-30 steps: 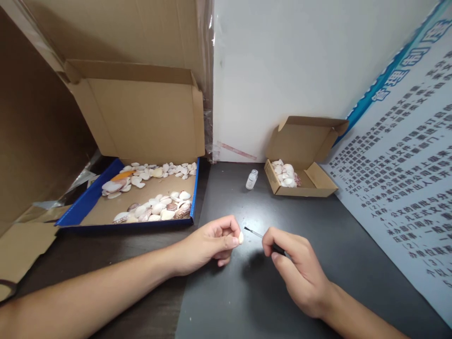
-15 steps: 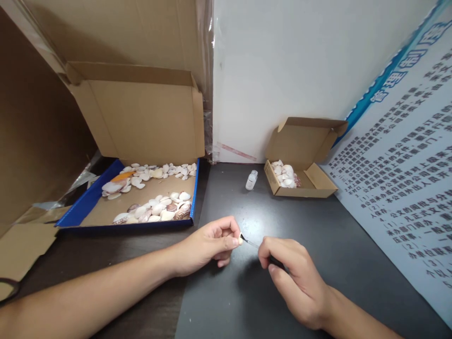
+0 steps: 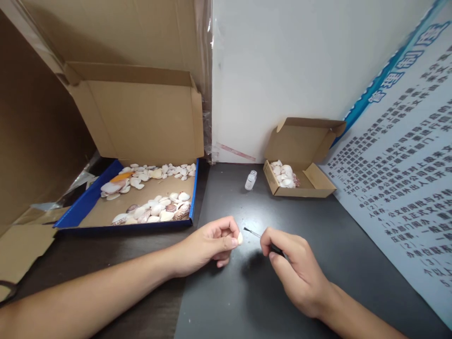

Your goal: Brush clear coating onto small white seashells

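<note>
Between the thumb and fingers of my left hand (image 3: 217, 242) is a small pale seashell (image 3: 240, 238), pinched so that only its right part shows. My right hand (image 3: 294, 268) is closed round the black handle of a small brush (image 3: 252, 231). The brush's dark bristles point left, a short gap away from the shell. Beyond both hands a small clear glass bottle (image 3: 251, 181) with whitish contents stands upright on the dark mat (image 3: 219, 301), its mouth uncapped.
To the left, an open blue-edged cardboard box (image 3: 102, 215) holds several groups of seashells (image 3: 164, 207). A smaller open carton (image 3: 303, 192) at the back right has more shells (image 3: 283, 174) in it. A white panel (image 3: 275, 61) and a printed board (image 3: 406, 155) border the mat.
The brush tip has left the shell and moved slightly up and right with my right hand. My left hand keeps its hold on the shell in nearly the same place.
</note>
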The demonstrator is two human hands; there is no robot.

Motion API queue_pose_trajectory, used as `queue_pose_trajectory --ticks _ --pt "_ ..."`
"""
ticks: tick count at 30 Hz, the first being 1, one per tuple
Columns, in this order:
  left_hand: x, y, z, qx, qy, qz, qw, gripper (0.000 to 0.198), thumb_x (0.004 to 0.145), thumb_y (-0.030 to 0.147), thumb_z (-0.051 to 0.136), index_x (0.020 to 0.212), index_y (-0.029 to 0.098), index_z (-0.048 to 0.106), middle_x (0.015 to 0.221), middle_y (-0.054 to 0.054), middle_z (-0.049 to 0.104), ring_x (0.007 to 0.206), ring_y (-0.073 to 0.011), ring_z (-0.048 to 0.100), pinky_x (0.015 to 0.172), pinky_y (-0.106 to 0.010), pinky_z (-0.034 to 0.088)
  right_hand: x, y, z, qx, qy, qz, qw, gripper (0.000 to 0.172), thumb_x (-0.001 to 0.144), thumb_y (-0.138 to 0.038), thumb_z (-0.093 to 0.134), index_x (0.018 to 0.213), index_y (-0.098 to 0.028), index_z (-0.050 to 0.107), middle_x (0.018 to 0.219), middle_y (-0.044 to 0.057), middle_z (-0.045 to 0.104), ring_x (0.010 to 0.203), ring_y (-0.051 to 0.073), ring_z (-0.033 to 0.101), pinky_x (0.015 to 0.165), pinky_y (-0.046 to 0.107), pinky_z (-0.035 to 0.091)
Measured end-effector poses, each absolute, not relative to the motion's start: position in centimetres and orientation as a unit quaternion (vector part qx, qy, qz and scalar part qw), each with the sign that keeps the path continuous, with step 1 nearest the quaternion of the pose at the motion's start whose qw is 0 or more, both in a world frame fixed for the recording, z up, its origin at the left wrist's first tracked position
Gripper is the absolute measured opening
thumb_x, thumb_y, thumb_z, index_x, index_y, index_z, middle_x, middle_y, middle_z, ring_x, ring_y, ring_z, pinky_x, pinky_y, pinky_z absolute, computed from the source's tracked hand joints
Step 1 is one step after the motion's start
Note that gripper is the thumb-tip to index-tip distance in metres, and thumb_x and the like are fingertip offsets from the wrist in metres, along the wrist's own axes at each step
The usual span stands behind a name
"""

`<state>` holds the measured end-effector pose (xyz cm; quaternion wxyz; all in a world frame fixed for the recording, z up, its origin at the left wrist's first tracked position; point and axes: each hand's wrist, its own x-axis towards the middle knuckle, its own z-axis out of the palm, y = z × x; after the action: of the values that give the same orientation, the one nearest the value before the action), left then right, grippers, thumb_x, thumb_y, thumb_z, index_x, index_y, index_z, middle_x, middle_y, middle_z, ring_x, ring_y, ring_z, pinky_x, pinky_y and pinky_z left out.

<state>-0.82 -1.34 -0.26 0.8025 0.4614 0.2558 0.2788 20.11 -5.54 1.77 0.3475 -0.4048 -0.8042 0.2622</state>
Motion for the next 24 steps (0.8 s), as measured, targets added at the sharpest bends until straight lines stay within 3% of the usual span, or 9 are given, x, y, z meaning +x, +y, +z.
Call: queue_pose_trajectory --ticks 4,9,24 --pt "-0.76 -1.38 -0.22 0.455 0.261 0.283 0.803 0.029 0.081 0.037 0.071 0.080 0.018 0.050 0.060 0.009 0.039 0.047 -0.0039 0.030 0.048 -0.020 0.034 20.02 -5.62 1.72 -0.347 -0.823 0.269 0.360 0.012 0.077 -0.011 0.037 0.073 -0.022 0.039 0.060 -0.005 0.041 0.052 0.012 0.039 0.052 0.025 0.030" --pt "-0.83 -1.35 -0.32 0.450 0.255 0.280 0.809 0.027 0.081 0.035 0.071 0.080 0.018 0.050 0.059 0.009 0.037 0.046 -0.0041 0.027 0.048 -0.020 0.034 19.95 -5.56 1.65 -0.393 -0.803 0.274 0.355 0.013 0.078 -0.010 0.038 0.072 -0.022 0.039 0.060 -0.005 0.040 0.051 0.012 0.037 0.051 0.025 0.028" --pt "-0.88 -1.37 -0.19 0.444 0.270 0.277 0.808 0.023 0.082 0.032 0.068 0.080 0.019 0.049 0.061 0.009 0.037 0.047 -0.0041 0.026 0.050 -0.020 0.033 19.87 -6.04 1.68 -0.344 -0.815 0.270 0.381 0.013 0.077 -0.009 0.038 0.074 -0.022 0.037 0.060 -0.005 0.039 0.051 0.012 0.037 0.051 0.026 0.028"
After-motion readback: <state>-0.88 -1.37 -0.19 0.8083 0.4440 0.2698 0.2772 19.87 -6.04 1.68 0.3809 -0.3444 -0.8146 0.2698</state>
